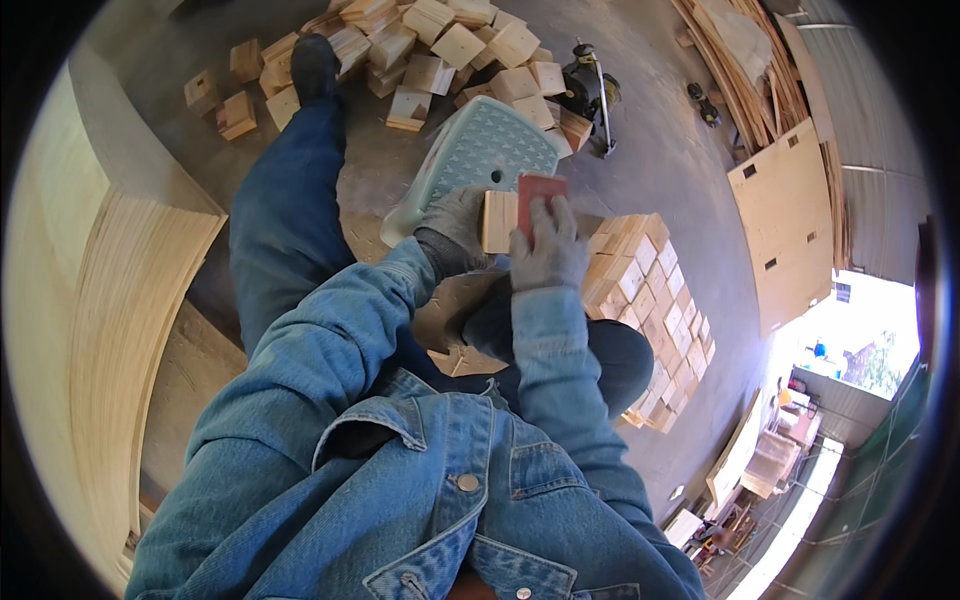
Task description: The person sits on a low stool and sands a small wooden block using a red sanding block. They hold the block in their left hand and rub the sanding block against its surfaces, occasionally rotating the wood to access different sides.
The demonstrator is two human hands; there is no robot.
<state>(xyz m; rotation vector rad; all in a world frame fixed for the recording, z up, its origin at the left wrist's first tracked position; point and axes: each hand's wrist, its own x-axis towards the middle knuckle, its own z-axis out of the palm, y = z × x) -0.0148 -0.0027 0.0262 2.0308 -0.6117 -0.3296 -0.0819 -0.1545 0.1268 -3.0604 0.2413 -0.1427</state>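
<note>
In a grey glove, my left hand grips a small wooden block from its left side, over the near edge of a pale green plastic stool. My right hand, gloved as well, is closed on a flat dark-red pad that looks like sandpaper. That pad rests against the block's right face. The fingers of my left hand are partly hidden behind the block.
Loose wooden blocks lie heaped beyond the stool, near my left foot. A neat stack of blocks stands by my right knee. Left is a tall pile of plywood sheets. A tool with a metal handle sits beside the heap; boards lean at right.
</note>
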